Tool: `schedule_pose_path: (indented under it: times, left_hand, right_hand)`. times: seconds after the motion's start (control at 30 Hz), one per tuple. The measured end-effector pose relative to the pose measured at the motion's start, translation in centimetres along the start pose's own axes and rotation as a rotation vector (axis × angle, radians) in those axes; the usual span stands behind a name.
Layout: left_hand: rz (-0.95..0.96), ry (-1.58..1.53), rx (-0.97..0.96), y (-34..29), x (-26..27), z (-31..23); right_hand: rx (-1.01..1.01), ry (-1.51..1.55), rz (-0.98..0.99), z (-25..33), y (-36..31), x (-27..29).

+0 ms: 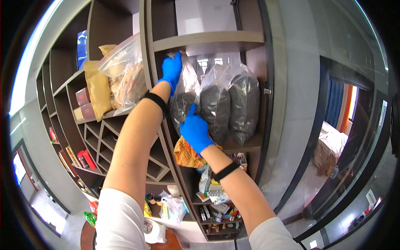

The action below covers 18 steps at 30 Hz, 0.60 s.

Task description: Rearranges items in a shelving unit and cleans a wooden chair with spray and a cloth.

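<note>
Closely above, shelf edge [208,41] limits my room; left grip [171,69] pinches bag [183,105] at top, right grip [195,130] clutches orange cloth [187,153].

Left hand [171,71] and right hand [195,130]: gloves plain bright blue. Wristbands [227,171] black; sleeves [120,218] white. Cloth [186,153] orange, darker grid pattern across it. Three bags [215,106]: clear plastic, dark grey fill showing through. Cabinet [208,41] dark brown, front edges paler grey-brown. Pouch [97,91] tan-gold. Canisters [88,159] red. Curtain [335,103] beyond the glass: dark blue, orange beside it.
</note>
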<state>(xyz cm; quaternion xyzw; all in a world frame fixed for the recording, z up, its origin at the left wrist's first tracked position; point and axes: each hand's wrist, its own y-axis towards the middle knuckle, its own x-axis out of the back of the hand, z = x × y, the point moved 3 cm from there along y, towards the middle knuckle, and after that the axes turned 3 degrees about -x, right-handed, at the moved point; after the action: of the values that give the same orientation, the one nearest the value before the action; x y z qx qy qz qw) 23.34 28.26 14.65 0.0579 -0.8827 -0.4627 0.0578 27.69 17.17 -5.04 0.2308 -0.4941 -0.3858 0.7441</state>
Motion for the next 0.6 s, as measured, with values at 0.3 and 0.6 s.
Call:
schedule_pose_path:
  times: [0.3, 0.6]
  left_hand:
    - [0.112, 0.073, -0.099, -9.8, 1.0, 0.4]
    - [0.203, 0.07, -0.015, -11.0, 0.0, 7.4]
  right_hand:
    - [-0.011, -0.151, 0.196, -1.3, -0.4, -0.9]
    - [0.056, -0.179, 0.156, -0.6, -4.2, -2.3]
